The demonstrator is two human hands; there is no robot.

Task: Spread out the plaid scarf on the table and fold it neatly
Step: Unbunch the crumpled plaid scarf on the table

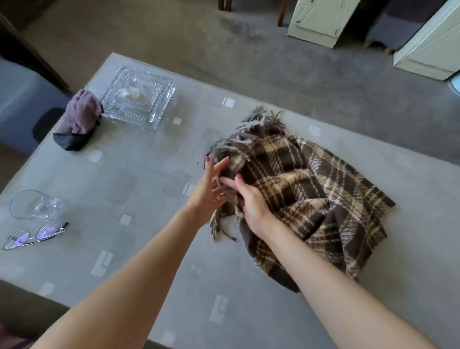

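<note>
A brown and beige plaid scarf [315,192] with fringed ends lies crumpled in a heap on the right half of the grey table [135,177]. Both hands meet at the heap's left side, by the fringe. My right hand [250,202] rests on the cloth with its fingers curled into the folds, gripping the fabric. My left hand [208,190] is beside it with fingers spread, its fingertips touching the fringed edge. A fringe end hangs loose below the hands, and another sticks out at the far side of the heap.
A cut-glass square dish [137,98] stands at the far left of the table, with a purple and black cap [78,122] beside it. A stemmed glass [35,204] lies on its side near the left edge, next to a pair of eyeglasses [35,234].
</note>
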